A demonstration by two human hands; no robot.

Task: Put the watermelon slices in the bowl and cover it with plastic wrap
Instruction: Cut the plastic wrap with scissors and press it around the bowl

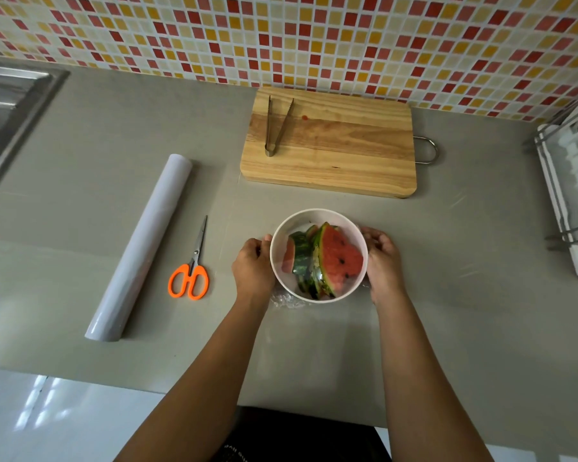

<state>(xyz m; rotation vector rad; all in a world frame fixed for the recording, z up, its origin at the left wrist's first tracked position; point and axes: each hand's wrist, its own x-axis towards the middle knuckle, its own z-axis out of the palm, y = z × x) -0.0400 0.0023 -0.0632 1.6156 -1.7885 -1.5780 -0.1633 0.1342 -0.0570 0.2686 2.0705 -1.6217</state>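
Note:
A white bowl (pixel 314 216) stands on the grey counter, holding several watermelon slices (pixel 339 258) with red flesh and striped green rind. Clear plastic wrap lies stretched over the bowl's top, and a crumpled edge of the plastic wrap (pixel 286 301) shows under its near-left side. My left hand (pixel 252 266) presses against the bowl's left wall. Against the right wall rests my right hand (pixel 382 258). Both hands cup the bowl with the wrap under their fingers. A white roll of plastic wrap (pixel 141 248) lies to the left.
Orange-handled scissors (pixel 189 276) lie between the roll and the bowl. A wooden cutting board (pixel 347 155) with metal tongs (pixel 276 128) on it sits behind the bowl. A steel sink (pixel 4 111) is at far left, a white dish rack (pixel 574 201) at far right.

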